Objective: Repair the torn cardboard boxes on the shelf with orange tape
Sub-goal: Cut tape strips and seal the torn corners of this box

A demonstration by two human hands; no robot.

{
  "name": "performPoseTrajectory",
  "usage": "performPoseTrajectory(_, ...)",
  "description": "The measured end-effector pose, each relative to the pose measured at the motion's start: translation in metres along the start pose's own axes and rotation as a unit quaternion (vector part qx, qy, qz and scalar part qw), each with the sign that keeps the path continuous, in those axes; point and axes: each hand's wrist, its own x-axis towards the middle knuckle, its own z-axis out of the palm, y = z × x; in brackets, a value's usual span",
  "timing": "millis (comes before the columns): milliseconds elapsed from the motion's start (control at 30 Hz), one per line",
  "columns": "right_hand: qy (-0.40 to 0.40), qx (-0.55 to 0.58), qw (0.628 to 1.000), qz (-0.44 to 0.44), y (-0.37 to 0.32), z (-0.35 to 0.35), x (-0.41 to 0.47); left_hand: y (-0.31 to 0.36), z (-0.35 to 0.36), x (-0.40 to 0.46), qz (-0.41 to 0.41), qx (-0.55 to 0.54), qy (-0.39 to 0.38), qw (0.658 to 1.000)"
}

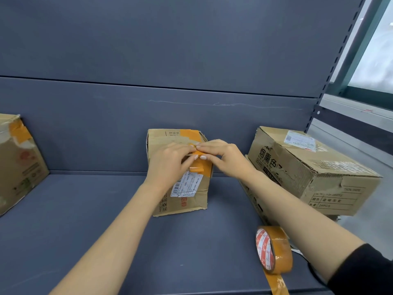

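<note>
Hands, left [170,161] and right [221,155], we judge, pinch the orange tape strip [198,165] against the small brown cardboard box [187,199] to seal its torn corner.

The box at the right end of the shelf [314,173] bears large black characters 烟熏色 on its side facing the shelf's middle, and its front panel reads "24PCS" in a ruled table, with "TION TAPE" faintly above. The middle box [187,201] carries a white shipping label [186,185] with a barcode, its print too small to read
</note>
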Motion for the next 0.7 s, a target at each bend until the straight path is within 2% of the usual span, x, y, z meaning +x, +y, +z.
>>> performPoseTrajectory(233, 0.037, -0.05, 0.998, -0.023, -0.007, 0.009, 0.004, -0.018, 0.003, 0.0, 0.039, 0.001, 0.019, 0.999)
performPoseTrajectory(467, 0.028, -0.066, 0.997, -0.027, -0.008, 0.013, 0.002, -0.023, 0.004, -0.001, 0.047, 0.011, 0.014, 0.999)
performPoseTrajectory(700, 0.021, -0.046, 0.998, -0.032, 0.003, 0.027, -0.009, -0.025, 0.007, -0.004, 0.067, 0.05, -0.025, 0.996)
